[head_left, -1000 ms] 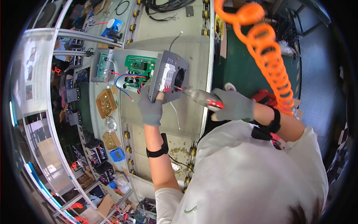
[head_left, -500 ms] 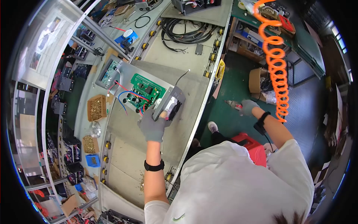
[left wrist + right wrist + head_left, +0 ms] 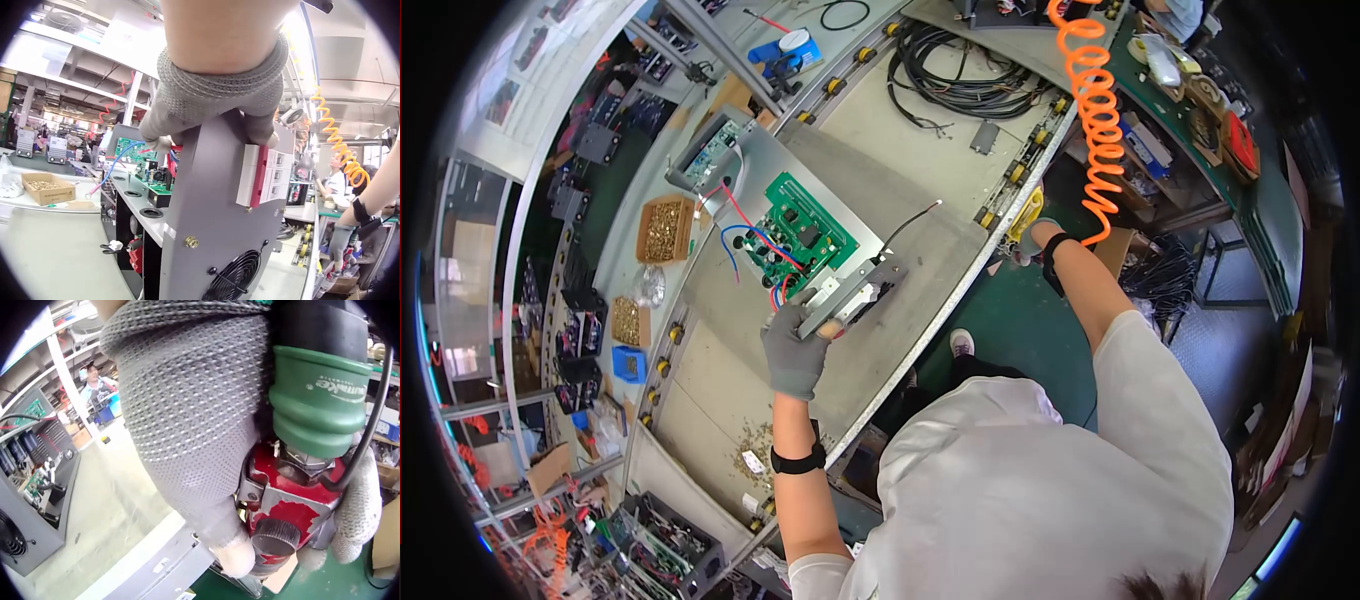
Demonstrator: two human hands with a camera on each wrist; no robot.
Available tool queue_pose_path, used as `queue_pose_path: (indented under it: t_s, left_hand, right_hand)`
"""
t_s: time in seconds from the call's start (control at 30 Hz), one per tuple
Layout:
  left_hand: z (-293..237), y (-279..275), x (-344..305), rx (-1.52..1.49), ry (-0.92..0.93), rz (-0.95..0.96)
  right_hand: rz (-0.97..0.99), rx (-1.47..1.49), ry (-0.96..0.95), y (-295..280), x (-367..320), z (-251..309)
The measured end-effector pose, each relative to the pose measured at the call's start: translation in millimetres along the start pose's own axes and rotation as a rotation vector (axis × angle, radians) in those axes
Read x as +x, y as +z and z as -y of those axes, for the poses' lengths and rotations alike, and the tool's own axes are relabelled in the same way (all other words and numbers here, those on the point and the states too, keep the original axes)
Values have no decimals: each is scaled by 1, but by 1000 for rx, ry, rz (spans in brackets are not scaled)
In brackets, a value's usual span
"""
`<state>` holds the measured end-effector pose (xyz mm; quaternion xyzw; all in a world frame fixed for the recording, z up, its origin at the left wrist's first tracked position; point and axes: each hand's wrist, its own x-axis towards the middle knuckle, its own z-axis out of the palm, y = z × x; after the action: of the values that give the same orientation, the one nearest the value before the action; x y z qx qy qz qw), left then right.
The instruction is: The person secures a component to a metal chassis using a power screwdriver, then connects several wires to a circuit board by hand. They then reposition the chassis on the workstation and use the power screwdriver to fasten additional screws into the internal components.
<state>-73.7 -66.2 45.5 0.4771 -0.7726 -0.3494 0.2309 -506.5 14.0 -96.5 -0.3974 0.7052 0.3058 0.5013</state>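
Left grey-gloved hand (image 3: 793, 355), fingers clamped on top edge of grey metal electronics unit (image 3: 215, 187) on desk (image 3: 725, 370), right grey-gloved hand (image 3: 187, 412), fingers round scuffed red-and-green handheld driver (image 3: 306, 481), now away from unit, by desk edge.

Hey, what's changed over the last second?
The right hand has drawn the red tool away from the front panel, off to the person's right, by the bench edge. It still holds the tool; nothing was visibly let go. The left hand still grips the panel.
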Motion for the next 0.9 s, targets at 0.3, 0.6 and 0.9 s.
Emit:
queue_pose_path:
  t_s: [0.3, 0.6, 0.9]
  left_hand:
    - [-15, 2, -1, -81, -31, -51]
    - [-14, 0, -1, 29, 48, -9]
    - [0, 7, -2, 124, 96, 15]
  right_hand:
    - [-140, -361, -54, 10, 51, 32]
    - [-284, -408, -344, -30, -29, 100]
    - [-135, 1590, -760, -46, -110, 178]
